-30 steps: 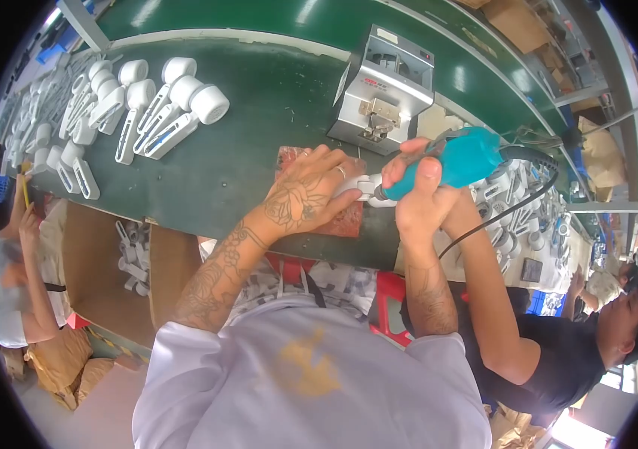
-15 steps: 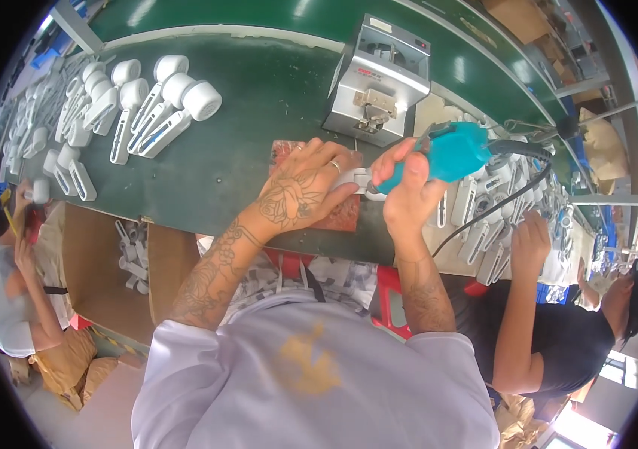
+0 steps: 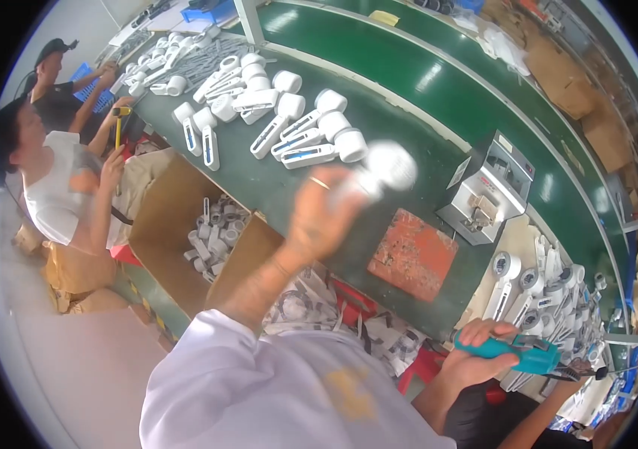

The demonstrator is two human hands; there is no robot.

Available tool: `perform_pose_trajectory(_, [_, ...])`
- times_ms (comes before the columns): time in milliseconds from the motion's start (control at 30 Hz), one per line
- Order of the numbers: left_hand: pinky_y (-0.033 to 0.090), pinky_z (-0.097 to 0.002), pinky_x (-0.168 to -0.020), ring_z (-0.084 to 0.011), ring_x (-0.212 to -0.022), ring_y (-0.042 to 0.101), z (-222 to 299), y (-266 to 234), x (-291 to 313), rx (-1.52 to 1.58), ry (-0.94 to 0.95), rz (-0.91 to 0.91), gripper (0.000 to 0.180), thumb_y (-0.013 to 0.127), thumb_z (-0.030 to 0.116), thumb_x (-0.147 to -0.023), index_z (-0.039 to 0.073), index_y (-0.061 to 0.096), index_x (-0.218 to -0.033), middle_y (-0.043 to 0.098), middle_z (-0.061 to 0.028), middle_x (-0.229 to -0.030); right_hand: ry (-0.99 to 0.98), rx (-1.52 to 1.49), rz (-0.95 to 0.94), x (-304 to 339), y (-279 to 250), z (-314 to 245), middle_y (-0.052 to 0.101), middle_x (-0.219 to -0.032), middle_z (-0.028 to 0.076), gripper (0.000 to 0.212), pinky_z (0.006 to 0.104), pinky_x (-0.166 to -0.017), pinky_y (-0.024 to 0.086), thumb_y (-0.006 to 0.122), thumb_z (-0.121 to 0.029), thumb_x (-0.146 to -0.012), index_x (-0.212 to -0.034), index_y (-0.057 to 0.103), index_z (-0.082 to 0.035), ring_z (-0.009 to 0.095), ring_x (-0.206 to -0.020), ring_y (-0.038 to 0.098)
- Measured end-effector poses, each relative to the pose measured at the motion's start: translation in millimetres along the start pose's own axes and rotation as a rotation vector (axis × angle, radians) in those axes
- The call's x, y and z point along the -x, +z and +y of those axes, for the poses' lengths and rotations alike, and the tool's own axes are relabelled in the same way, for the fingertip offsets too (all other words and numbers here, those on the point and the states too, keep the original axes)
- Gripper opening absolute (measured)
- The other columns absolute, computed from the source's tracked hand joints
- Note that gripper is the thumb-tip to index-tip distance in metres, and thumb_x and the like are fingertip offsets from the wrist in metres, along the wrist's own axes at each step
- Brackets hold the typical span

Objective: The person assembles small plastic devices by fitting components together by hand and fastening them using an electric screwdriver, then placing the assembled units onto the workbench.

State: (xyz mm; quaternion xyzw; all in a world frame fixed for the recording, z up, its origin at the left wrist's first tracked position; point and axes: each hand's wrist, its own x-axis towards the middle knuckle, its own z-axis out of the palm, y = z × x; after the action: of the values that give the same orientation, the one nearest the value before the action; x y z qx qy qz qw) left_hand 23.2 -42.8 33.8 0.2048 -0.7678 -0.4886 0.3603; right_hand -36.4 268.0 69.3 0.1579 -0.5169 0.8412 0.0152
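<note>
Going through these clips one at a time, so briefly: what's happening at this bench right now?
A person at a green workbench holds a white handheld device, blurred by motion, up in the left hand above the rows of similar white devices. The right hand holds a teal power screwdriver low at the bench edge. A worn orange mat lies bare between them. Two other people sit at the far left.

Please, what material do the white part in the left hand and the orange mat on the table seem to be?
The white part in the left hand looks like smooth moulded plastic, though motion blurs it. The orange mat appears dull and mottled with worn patches, perhaps rubber or similar; the picture cannot settle it.
</note>
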Motion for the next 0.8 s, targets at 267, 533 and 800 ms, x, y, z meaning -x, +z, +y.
perform_pose_trajectory(267, [0.045,-0.0385,-0.103,-0.0295,-0.119,0.059,-184,-182,-153,-0.715,0.161,0.387,0.048,0.067,0.031,-0.097,0.000,0.058,-0.133,0.061,-0.0206,-0.130,0.024,0.211,0.116,17,4,8,0.058,-0.067,0.008,0.072,0.0324,-0.050,0.047,0.066,-0.069,-0.085,-0.105,0.055,-0.001,0.021,-0.057,0.059])
perform_pose_trajectory(533, [0.052,-0.0355,-0.072,-0.0203,-0.079,0.067,88,99,-47,-0.243,0.208,-0.326,0.022,0.068,0.025,-0.096,0.004,0.069,-0.103,0.070,-0.0110,-0.087,0.096,0.125,0.079,38,-17,-11,0.062,-0.075,0.010,0.079,0.0333,-0.059,0.051,0.074,-0.065,-0.082,-0.108,0.058,0.008,0.021,-0.066,0.062])
perform_pose_trajectory(800, [0.042,-0.0414,-0.071,-0.0240,-0.080,0.062,79,286,55,-0.453,0.586,-0.677,0.057,0.051,0.067,-0.091,0.013,0.064,-0.079,0.065,-0.0048,-0.082,0.088,0.184,0.061,48,-24,-19,0.060,-0.072,0.010,0.079,0.0340,-0.058,0.049,0.070,-0.066,-0.084,-0.108,0.057,0.008,0.021,-0.064,0.060])
